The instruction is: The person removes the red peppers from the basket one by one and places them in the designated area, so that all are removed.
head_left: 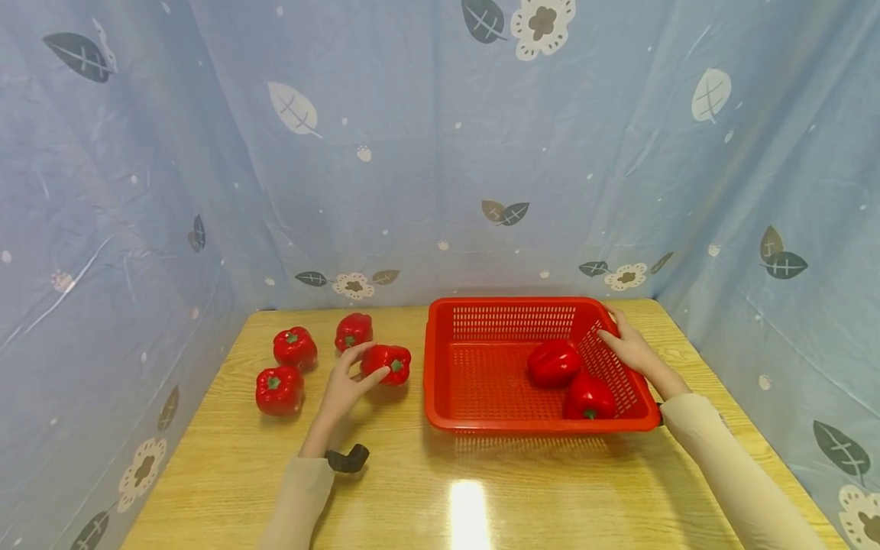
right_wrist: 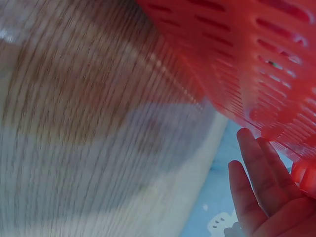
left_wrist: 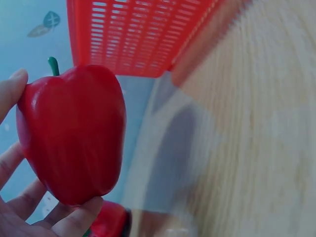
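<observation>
- Left grip is clamped on a red pepper, just left of the basket in the lower middle of the frame; a broad, light pinch probably suits its glossy skin best.
- Right grip is clamped over the basket's right rim; steady bracing there should prevent sliding.
- Wood-grain worktop, glare at bottom centre; leaf-printed blue cloth hangs behind and on both sides.

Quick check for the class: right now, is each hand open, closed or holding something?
Left hand: holding a red pepper.
Right hand: holding the basket by its side.
</observation>
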A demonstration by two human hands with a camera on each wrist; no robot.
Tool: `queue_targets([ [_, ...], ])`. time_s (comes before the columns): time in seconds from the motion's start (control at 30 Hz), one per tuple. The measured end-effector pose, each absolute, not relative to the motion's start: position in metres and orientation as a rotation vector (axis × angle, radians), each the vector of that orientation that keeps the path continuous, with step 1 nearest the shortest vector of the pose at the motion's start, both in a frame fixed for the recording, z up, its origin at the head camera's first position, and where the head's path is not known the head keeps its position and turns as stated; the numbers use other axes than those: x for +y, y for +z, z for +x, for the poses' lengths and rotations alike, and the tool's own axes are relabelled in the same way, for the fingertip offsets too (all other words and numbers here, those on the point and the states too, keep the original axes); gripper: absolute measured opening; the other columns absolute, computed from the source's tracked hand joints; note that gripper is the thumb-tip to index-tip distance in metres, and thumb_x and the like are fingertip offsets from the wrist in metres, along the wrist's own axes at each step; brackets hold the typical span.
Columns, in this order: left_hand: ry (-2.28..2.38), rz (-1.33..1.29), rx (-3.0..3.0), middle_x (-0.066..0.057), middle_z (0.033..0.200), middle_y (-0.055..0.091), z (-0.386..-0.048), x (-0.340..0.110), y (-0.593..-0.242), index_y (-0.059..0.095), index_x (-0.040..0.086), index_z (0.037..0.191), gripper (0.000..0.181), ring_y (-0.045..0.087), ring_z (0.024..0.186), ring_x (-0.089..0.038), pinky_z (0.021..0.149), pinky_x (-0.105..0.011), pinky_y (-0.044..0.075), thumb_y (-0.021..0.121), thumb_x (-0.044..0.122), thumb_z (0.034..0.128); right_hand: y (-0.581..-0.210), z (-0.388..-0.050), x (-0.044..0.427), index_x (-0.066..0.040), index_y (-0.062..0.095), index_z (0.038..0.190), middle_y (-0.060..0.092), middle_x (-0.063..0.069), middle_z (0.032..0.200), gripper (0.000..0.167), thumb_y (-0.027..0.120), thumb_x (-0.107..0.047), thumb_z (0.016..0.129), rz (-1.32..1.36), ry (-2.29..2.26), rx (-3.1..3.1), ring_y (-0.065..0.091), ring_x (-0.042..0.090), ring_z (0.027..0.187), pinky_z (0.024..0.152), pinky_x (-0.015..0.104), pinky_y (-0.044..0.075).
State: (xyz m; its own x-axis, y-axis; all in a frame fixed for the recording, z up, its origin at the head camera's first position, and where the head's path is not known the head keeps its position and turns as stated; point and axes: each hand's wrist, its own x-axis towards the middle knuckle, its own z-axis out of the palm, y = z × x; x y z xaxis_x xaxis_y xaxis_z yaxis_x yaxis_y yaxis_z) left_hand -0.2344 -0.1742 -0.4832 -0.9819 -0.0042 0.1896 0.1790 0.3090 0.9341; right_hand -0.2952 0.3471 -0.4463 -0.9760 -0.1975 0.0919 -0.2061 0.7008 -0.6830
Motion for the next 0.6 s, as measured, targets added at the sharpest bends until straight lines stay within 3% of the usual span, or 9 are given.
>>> queue_targets([
  [0.23, -1.735, -0.144, -2.426, -0.001, 0.134, 0.046, -0.232, -0.179, -0.488, 0.051, 0.022, 0.128, 0.058, 0.04, 0.126, -0.026, 0.099, -0.051, 0.041, 0.074, 0.036, 0.0772, -0.445, -0.294, 0.349, 0.005, 0.011, 0.144, 0.042, 0.039, 0.125, 0.058, 0.039, -0.017, 0.099, 0.347, 1.254, -2.85, 0.063, 0.032, 0.083, 0.066, 0.026, 0.05],
  [0.4, -1.729, -0.148, -2.417, -0.003, 0.134, 0.046, -0.232, -0.183, -0.491, 0.051, 0.016, 0.13, 0.061, 0.04, 0.126, -0.027, 0.099, -0.052, 0.041, 0.075, 0.035, 0.0772, -0.447, -0.295, 0.35, 0.004, 0.013, 0.144, 0.043, 0.037, 0.124, 0.057, 0.039, -0.018, 0.099, 0.319, 1.254, -2.855, 0.062, 0.025, 0.08, 0.068, 0.027, 0.049],
  [0.6, -1.722, -0.115, -2.412, -0.002, 0.132, 0.048, -0.232, -0.186, -0.495, 0.051, 0.015, 0.13, 0.062, 0.042, 0.125, -0.026, 0.098, -0.05, 0.041, 0.075, 0.036, 0.0763, -0.447, -0.295, 0.351, 0.004, 0.013, 0.144, 0.043, 0.038, 0.123, 0.056, 0.039, -0.018, 0.099, 0.316, 1.298, -2.85, 0.063, 0.029, 0.082, 0.065, 0.028, 0.052],
])
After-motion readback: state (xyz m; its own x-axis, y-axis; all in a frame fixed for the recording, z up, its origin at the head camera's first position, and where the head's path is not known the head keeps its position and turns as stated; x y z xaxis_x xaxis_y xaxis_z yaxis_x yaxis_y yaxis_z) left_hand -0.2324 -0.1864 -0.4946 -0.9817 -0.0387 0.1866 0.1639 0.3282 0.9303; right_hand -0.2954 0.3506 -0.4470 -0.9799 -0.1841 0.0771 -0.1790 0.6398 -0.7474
